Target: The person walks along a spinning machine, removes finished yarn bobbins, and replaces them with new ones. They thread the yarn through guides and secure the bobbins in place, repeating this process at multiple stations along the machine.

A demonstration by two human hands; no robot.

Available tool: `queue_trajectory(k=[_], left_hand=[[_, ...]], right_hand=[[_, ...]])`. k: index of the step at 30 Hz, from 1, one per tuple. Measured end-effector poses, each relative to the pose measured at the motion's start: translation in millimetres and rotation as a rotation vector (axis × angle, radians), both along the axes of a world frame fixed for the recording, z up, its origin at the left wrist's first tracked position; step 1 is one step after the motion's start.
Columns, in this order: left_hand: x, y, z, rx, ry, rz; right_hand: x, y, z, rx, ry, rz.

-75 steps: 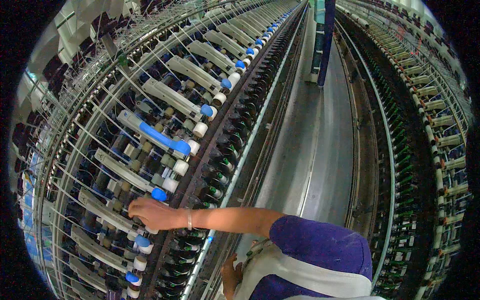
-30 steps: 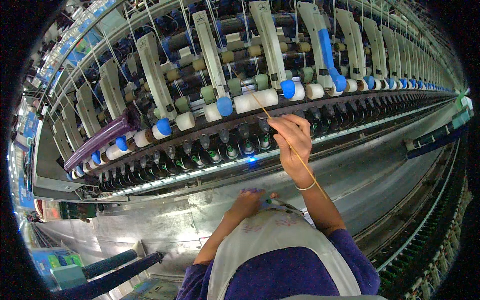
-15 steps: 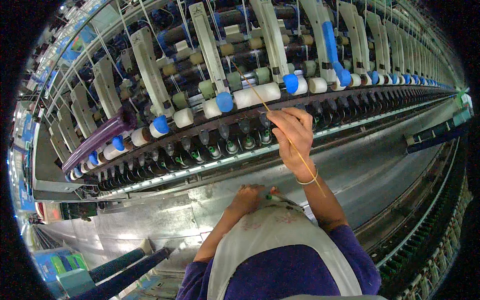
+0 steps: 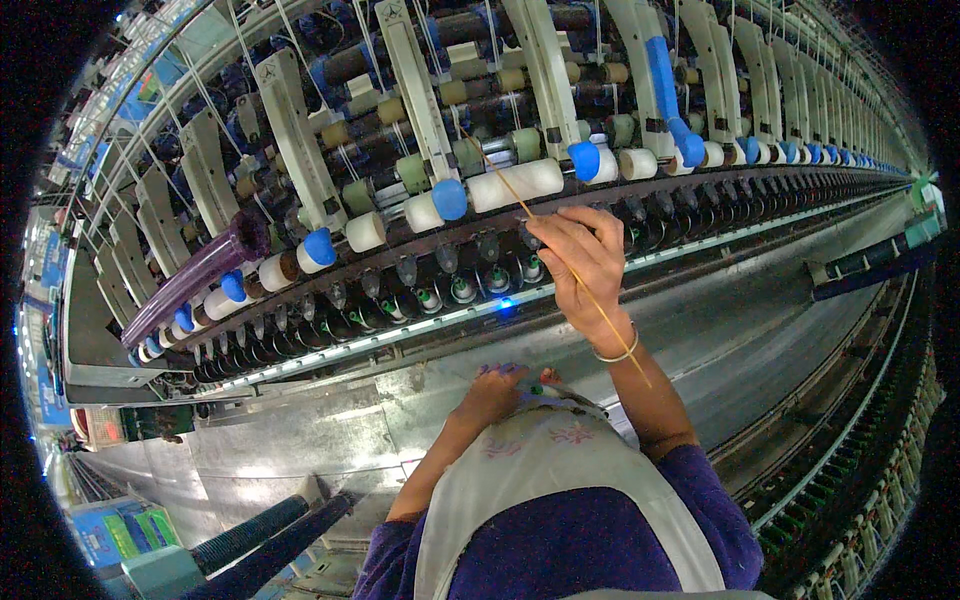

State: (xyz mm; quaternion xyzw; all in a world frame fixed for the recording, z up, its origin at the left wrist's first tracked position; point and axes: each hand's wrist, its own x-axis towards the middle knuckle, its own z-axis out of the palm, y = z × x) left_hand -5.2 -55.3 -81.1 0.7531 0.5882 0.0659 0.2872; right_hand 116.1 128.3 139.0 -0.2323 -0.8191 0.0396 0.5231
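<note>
My right hand (image 4: 585,258) pinches a thin yellow stick (image 4: 512,188). Its far tip reaches up among the rollers of a spinning machine, over a white roller (image 4: 515,186), while the other end runs back along my wrist. Low in front of my waist, my left hand (image 4: 492,392) is curled against the white apron (image 4: 540,435); what it holds, if anything, is hidden. Small green and reddish bits show beside its fingers. Beneath the right hand runs a row of dark spindles (image 4: 462,285) with green parts.
Pale arms with blue pads (image 4: 450,200) line the machine. A purple tube (image 4: 195,280) lies across the rollers at left. Dark hoses (image 4: 250,530) stand at lower left, with another at right (image 4: 870,270). A second machine (image 4: 850,520) curves along the right behind me.
The right hand and stick have shifted very slightly left and up. A blue light now glows on the rail below the spindles. The left hand stays at the apron.
</note>
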Motion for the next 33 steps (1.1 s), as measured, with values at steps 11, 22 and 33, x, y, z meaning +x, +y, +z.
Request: queue_trajectory(k=[11, 22, 33], left_hand=[[1.6, 1.8, 11.0, -0.023, -0.094, 0.065], [-1.5, 0.5, 51.5, -0.136, -0.009, 0.067], [-2.5, 5.5, 25.0, 0.027, -0.095, 0.038]], right_hand=[[-21.8, 45.6, 90.3, 0.191, -0.22, 0.121], [-63.0, 89.0, 139.6, 0.021, -0.275, 0.358], [-55.1, 89.4, 132.8, -0.142, -0.174, 0.442]])
